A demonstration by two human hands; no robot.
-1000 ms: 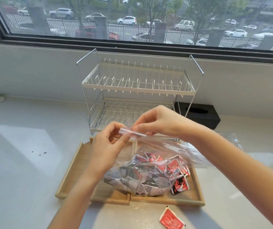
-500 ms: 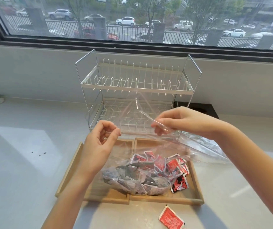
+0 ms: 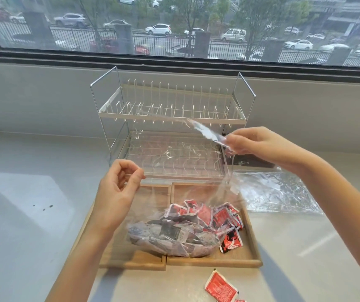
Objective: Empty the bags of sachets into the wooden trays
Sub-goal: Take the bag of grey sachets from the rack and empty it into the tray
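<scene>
Counter [image 3: 33, 214]: both hands spread bag [image 3: 174, 236] mouth (sachet print unreadable).

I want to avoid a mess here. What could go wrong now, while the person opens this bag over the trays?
1. The clear bag lies across the divider of both wooden trays, so the grey sachets may mix with the red sachets.
2. One red sachet already lies on the counter; more may spill.
3. The right hand pulls the bag's mouth towards the dish rack; it could snag.
</scene>
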